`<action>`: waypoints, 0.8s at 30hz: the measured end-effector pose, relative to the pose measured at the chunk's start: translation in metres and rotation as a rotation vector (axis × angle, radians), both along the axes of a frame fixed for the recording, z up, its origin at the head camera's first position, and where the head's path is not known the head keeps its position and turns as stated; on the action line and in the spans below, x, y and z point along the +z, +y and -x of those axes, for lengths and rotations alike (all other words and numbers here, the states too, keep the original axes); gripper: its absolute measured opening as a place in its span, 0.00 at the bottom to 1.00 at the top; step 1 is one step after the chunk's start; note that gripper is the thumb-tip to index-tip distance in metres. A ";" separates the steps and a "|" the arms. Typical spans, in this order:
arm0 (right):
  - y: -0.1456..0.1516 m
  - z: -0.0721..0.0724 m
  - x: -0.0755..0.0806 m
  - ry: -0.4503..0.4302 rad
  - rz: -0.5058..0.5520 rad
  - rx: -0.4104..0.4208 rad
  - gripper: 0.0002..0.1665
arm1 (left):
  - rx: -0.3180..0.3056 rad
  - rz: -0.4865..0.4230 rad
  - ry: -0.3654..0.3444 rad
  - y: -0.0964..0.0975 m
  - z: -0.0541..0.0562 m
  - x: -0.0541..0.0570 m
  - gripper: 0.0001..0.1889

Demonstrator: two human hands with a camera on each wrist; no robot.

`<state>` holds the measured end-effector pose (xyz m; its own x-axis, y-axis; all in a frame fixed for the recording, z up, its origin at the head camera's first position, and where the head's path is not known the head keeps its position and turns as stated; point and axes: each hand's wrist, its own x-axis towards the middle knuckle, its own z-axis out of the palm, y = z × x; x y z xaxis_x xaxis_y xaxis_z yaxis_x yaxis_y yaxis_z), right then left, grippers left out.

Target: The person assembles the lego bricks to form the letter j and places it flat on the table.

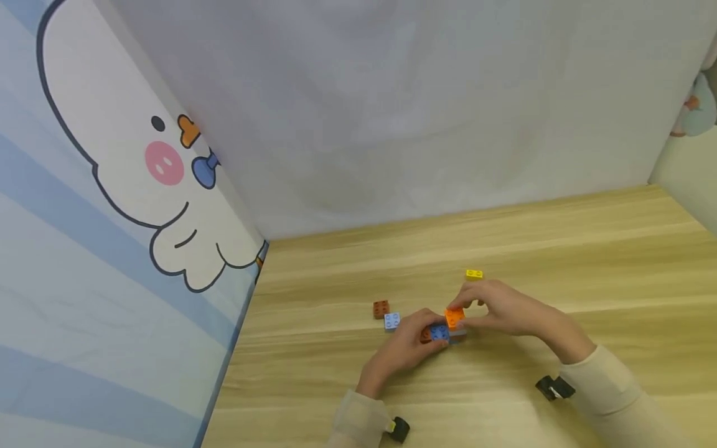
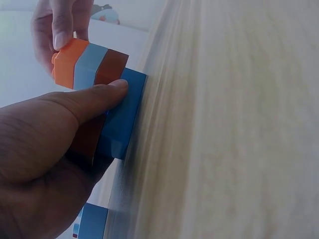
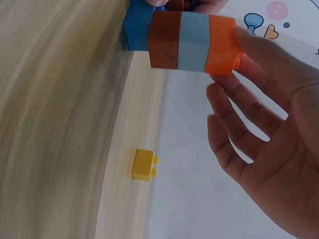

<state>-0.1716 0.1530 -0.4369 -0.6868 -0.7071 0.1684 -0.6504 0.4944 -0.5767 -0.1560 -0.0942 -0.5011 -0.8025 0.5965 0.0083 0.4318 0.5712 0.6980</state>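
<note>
My left hand (image 1: 411, 341) grips the lower part of a small toy-brick build, its thumb lying along a dark blue brick (image 2: 122, 117) at the bottom. On one end of that brick rises a column: a brown brick (image 3: 164, 40), a pale blue-grey brick (image 3: 193, 41) and an orange brick (image 3: 222, 46) on top. Thumb and fingertips of my right hand (image 1: 500, 308) pinch the orange brick, while its other fingers are loosely bent. Beside the column, a blue brick (image 1: 439, 332) with studs up shows next to my left fingers, which partly hide more brown.
Left of the hands lie a loose brown brick (image 1: 381, 309) and a light blue brick (image 1: 392, 321), close together. A small yellow brick (image 1: 474, 274) sits beyond the right hand. The wooden table (image 1: 313, 274) meets a pale back wall and a cartoon-printed panel (image 1: 112, 124) at left.
</note>
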 end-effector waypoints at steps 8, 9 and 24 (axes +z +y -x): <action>0.001 0.011 0.004 -0.005 -0.036 0.050 0.11 | 0.006 -0.003 -0.006 0.001 0.002 0.002 0.21; 0.000 0.013 0.005 -0.008 -0.033 0.052 0.11 | 0.007 -0.001 -0.003 0.001 0.002 0.002 0.21; -0.038 0.054 0.002 0.001 -0.030 0.097 0.12 | -0.010 0.004 0.036 0.001 -0.002 -0.003 0.19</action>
<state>-0.2258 0.1152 -0.4346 -0.6147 -0.7749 0.1472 -0.6967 0.4460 -0.5618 -0.1542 -0.0933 -0.5045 -0.7961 0.6042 0.0347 0.4619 0.5694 0.6800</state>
